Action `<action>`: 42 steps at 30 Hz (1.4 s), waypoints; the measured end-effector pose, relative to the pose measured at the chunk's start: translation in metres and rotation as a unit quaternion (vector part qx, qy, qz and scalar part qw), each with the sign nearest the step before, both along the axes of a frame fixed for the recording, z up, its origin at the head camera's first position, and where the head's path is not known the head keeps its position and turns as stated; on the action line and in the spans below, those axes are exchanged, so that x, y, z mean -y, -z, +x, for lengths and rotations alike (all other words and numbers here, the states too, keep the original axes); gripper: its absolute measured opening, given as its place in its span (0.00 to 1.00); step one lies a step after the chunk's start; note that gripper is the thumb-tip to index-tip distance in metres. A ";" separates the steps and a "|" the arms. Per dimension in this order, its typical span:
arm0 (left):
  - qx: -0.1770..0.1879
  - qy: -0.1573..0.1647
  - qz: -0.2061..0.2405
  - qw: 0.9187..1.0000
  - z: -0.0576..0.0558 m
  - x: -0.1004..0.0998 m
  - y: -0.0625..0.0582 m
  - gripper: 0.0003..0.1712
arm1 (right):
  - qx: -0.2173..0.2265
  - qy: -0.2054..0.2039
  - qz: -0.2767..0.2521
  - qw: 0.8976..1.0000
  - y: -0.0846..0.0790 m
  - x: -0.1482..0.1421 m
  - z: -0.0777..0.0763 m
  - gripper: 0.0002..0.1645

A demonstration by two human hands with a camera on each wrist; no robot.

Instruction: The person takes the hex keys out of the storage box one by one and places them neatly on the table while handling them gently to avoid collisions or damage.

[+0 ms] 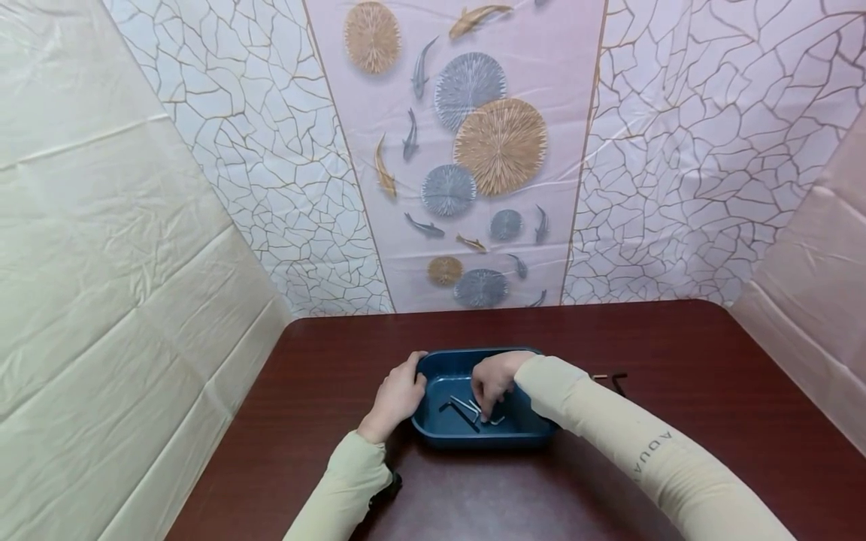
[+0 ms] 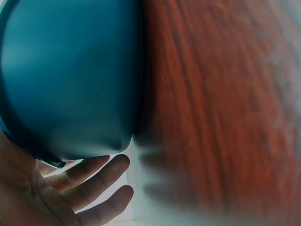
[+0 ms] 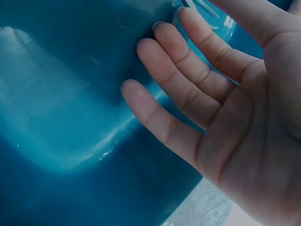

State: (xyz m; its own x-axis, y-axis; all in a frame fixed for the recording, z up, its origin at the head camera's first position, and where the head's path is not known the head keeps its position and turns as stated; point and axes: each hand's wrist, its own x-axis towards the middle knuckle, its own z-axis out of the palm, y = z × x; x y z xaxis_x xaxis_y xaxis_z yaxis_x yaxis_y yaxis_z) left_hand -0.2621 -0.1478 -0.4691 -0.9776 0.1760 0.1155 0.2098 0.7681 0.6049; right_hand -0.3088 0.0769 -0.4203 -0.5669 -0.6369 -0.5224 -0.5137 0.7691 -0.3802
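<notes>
A blue plastic tray [image 1: 483, 442] stands on the table, with several silver and black L-shaped hex keys [image 1: 463, 415] lying loose in it. My left hand [image 1: 398, 391] grips the tray's far left corner, its thumb over the rim. In the left wrist view the fingers [image 2: 101, 181] lie along the outside of the tray's wall. My right hand [image 1: 495, 379] reaches down into the tray, fingertips right at the hex keys. The right wrist view shows its index fingertip beside a hex key [image 3: 186, 4] at the top edge; the thumb tip is out of frame, so I cannot tell if it pinches one.
On the dark red wooden table [image 1: 338, 376], a black hex key [image 1: 618, 383] lies right of the tray, partly behind the right sleeve. A smaller tan piece [image 1: 599, 376] is beside it. Patterned cloth [image 1: 487, 150] hangs behind the table, with pale cloth at both sides.
</notes>
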 end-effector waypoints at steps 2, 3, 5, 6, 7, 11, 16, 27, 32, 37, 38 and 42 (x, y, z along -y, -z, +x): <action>0.003 0.001 0.000 1.000 0.000 0.000 0.000 0.26 | 0.014 0.015 -0.010 1.000 -0.004 0.000 0.002 0.08; 0.003 0.003 0.001 1.000 0.000 0.000 0.000 0.26 | 0.018 0.019 -0.017 1.000 -0.003 0.000 0.001 0.08; 0.002 0.003 0.002 1.000 0.000 0.000 -0.001 0.26 | 0.028 0.028 -0.032 0.999 -0.001 0.000 0.000 0.07; 0.001 0.004 0.003 1.000 0.000 0.000 -0.001 0.26 | 0.034 0.032 -0.039 0.998 0.000 0.000 -0.001 0.07; 0.000 0.004 0.004 1.000 0.000 0.000 -0.001 0.26 | 0.041 0.036 -0.045 0.997 0.001 0.000 -0.001 0.07; 0.004 0.007 0.003 1.000 0.001 -0.001 -0.001 0.26 | 0.061 0.051 -0.060 0.995 0.008 -0.001 -0.003 0.06; 0.004 0.008 0.006 1.000 0.001 -0.002 -0.001 0.26 | 0.071 0.080 -0.068 0.992 0.015 0.000 -0.005 0.05; 0.003 0.004 0.007 1.000 0.000 -0.002 -0.002 0.26 | 0.086 0.149 -0.072 0.982 0.008 0.005 0.002 0.03; 0.004 0.003 0.008 1.000 0.001 0.000 -0.002 0.26 | 0.101 0.165 -0.068 0.979 0.009 0.008 0.000 0.03; 0.005 0.001 0.007 1.000 0.001 0.000 -0.001 0.26 | 0.109 0.167 -0.069 0.978 0.010 0.008 0.000 0.03; 0.005 0.001 0.007 1.000 0.001 0.000 -0.001 0.26 | 0.110 0.167 -0.070 0.977 0.010 0.007 0.000 0.03; 0.006 0.002 0.008 1.000 0.001 0.000 -0.001 0.26 | 0.112 0.165 -0.075 0.977 0.012 0.006 -0.001 0.03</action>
